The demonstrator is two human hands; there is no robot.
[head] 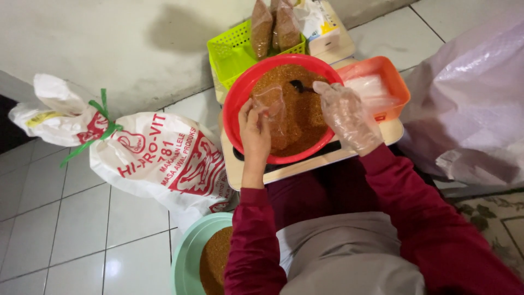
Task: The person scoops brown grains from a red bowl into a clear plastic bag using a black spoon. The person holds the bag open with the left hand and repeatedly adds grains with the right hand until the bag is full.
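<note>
Nearest the body, a mint-green basin (188,257) of brown granules sits on the tiled floor (65,218) below the left elbow, beside a tied white sack (158,158); open tile lies further left. The left hand (254,131), bare, pinches a small clear plastic bag (273,109) part-filled with granules, held upright over the near-left rim of the red basin (240,98). The right hand (345,112), in a clear glove, is curled closed on the handle of a dark scoop (299,85) whose bowl lies in the granules just beyond the bag. An orange tray (396,79) touches the basin on the right. Beyond, a lime basket (232,52) holds filled packets (273,27). A white plastic bag (469,104) crowds the right side.
</note>
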